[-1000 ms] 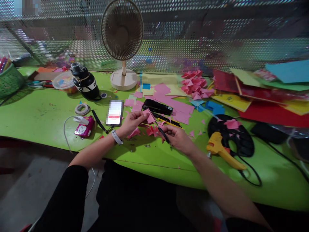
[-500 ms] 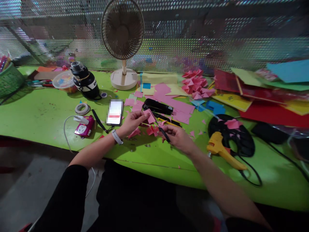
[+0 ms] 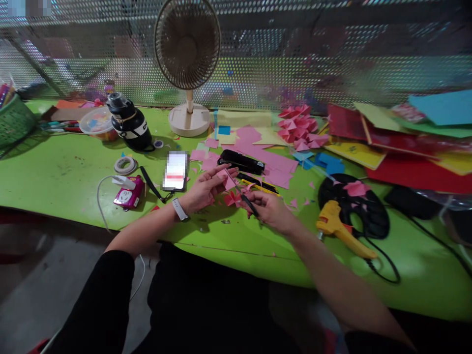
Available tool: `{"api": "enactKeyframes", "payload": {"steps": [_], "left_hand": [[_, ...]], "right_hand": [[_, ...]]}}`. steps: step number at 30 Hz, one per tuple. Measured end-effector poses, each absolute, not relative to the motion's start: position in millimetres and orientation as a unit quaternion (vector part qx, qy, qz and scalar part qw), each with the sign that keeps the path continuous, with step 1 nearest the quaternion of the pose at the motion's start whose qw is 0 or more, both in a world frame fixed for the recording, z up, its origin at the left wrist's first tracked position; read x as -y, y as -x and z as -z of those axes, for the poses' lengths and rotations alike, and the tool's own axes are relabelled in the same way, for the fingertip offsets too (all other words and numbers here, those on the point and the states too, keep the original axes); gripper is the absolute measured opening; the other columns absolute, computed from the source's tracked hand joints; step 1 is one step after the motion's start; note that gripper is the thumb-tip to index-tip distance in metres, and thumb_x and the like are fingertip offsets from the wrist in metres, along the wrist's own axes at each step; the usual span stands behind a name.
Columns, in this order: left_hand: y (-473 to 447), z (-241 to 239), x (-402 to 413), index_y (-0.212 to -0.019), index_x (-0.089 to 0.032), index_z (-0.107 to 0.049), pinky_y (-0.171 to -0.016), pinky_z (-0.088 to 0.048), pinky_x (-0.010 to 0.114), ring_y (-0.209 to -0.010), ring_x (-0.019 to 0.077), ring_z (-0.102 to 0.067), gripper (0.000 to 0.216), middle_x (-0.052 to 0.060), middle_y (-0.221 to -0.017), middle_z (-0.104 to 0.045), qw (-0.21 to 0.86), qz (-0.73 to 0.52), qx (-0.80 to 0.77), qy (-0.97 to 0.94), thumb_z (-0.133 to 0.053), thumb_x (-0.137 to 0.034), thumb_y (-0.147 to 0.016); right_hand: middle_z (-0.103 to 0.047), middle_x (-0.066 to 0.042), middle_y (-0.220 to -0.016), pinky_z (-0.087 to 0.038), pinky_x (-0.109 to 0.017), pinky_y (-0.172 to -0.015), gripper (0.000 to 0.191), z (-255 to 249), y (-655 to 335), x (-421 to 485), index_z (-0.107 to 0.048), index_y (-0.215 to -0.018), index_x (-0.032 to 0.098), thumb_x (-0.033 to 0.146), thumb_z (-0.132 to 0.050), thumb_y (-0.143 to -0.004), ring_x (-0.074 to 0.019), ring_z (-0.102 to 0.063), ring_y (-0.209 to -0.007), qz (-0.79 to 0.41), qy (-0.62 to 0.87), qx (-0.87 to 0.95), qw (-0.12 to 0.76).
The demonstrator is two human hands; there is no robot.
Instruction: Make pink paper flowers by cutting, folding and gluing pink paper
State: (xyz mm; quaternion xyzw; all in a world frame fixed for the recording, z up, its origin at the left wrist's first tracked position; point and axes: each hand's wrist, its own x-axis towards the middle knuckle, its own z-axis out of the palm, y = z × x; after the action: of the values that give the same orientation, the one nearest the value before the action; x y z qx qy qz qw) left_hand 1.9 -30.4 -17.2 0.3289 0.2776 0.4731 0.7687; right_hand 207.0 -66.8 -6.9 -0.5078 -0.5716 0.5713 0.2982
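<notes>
My left hand pinches a small folded pink paper piece above the green table. A white band is on that wrist. My right hand is closed round black-handled scissors, whose blades point up-left to the pink piece. A pink folded paper flower lies on the table just under both hands. Small pink scraps are scattered around them.
A phone, tape roll, pink charger and black bottle lie left. A fan stands behind. A black stapler and pink sheets sit beyond the hands. A yellow glue gun and coloured card stacks are right.
The fingers of my left hand have stretched out further and the pink piece has tilted slightly. My right hand with the scissors has stayed almost in place.
</notes>
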Motion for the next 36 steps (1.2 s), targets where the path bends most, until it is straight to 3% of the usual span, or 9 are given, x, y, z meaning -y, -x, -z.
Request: {"api": "enactKeyframes", "payload": {"steps": [4,9,14,17,20,22,24,28,36], "left_hand": [[-3,21,29,-0.115,-0.02,-0.067,-0.094,-0.057,0.031,-0.128,0.0216,-0.06,0.03,0.009,-0.136,-0.065,0.774,-0.472,-0.275,-0.32,-0.07,-0.019,-0.085],[0,23,23,-0.111,-0.022,-0.069,-0.085,-0.059,0.028,-0.116,0.0176,-0.066,0.027,0.007,-0.133,-0.067,0.751,-0.48,-0.312,-0.328,-0.069,-0.02,-0.084],[4,31,13,-0.114,-0.024,-0.067,-0.081,-0.06,0.032,-0.102,0.0182,-0.07,0.036,0.007,-0.122,-0.072,0.726,-0.483,-0.361,-0.33,-0.073,-0.023,-0.079],[6,33,9,-0.113,-0.026,-0.068,-0.086,-0.06,0.039,-0.112,0.0227,-0.067,0.038,0.007,-0.125,-0.07,0.732,-0.483,-0.349,-0.33,-0.075,-0.021,-0.076],[9,33,5,-0.108,-0.026,-0.069,-0.091,-0.058,0.039,-0.119,0.0226,-0.064,0.033,0.006,-0.122,-0.071,0.728,-0.498,-0.343,-0.322,-0.075,-0.017,-0.076],[11,32,2,-0.106,-0.025,-0.069,-0.093,-0.056,0.037,-0.12,0.0216,-0.063,0.032,0.006,-0.12,-0.072,0.73,-0.503,-0.34,-0.315,-0.075,-0.015,-0.076],[11,32,0,-0.105,-0.024,-0.069,-0.095,-0.056,0.037,-0.12,0.0209,-0.063,0.032,0.006,-0.119,-0.072,0.735,-0.498,-0.34,-0.31,-0.074,-0.014,-0.076],[10,34,-1,-0.101,-0.024,-0.069,-0.093,-0.056,0.039,-0.118,0.0216,-0.065,0.029,0.006,-0.115,-0.073,0.736,-0.492,-0.348,-0.309,-0.075,-0.015,-0.075],[10,28,4,-0.102,-0.022,-0.066,-0.092,-0.054,0.04,-0.11,0.0206,-0.066,0.028,0.004,-0.109,-0.074,0.733,-0.487,-0.35,-0.32,-0.072,-0.011,-0.077]], "right_hand": [[-0.059,0.001,-0.06,-0.04,-0.025,-0.044,0.051,12,-210,65,-0.063,-0.071,0.019,0.064,-0.084,-0.058,-0.0106,-0.05,-0.051,-0.577,0.512,0.565,0.293],[-0.065,-0.001,-0.061,-0.026,-0.023,-0.036,0.053,16,-218,61,-0.066,-0.081,0.017,0.067,-0.078,-0.067,-0.0057,-0.038,-0.039,-0.624,0.491,0.55,0.258],[-0.066,-0.003,-0.065,-0.031,-0.025,-0.037,0.053,7,-228,59,-0.068,-0.081,0.019,0.069,-0.074,-0.068,-0.0086,-0.045,-0.042,-0.657,0.436,0.556,0.263],[-0.066,-0.003,-0.067,-0.032,-0.026,-0.039,0.053,0,-240,51,-0.068,-0.081,0.02,0.069,-0.077,-0.062,-0.0103,-0.046,-0.044,-0.58,0.49,0.562,0.327],[-0.064,-0.004,-0.067,-0.034,-0.028,-0.044,0.05,-3,-261,36,-0.068,-0.081,0.021,0.068,-0.075,-0.065,-0.0137,-0.048,-0.049,-0.403,0.599,0.574,0.387],[-0.065,-0.007,-0.068,-0.039,-0.031,-0.051,0.048,-1,-275,25,-0.068,-0.075,0.021,0.068,-0.072,-0.067,-0.0198,-0.056,-0.059,-0.236,0.68,0.591,0.364],[-0.068,-0.01,-0.071,-0.042,-0.034,-0.059,0.043,5,-287,14,-0.069,-0.073,0.021,0.063,-0.07,-0.072,-0.026,-0.063,-0.07,-0.12,0.742,0.595,0.286],[-0.069,-0.013,-0.068,-0.043,-0.037,-0.06,0.036,20,-298,-1,-0.071,-0.071,0.021,0.056,-0.068,-0.076,-0.0309,-0.065,-0.072,-0.091,0.795,0.579,0.157],[-0.074,-0.015,-0.082,-0.045,-0.038,-0.062,0.032,28,-297,-5,-0.077,-0.084,0.02,0.051,-0.071,-0.076,-0.0324,-0.067,-0.078,-0.071,0.794,0.591,0.12]]}}
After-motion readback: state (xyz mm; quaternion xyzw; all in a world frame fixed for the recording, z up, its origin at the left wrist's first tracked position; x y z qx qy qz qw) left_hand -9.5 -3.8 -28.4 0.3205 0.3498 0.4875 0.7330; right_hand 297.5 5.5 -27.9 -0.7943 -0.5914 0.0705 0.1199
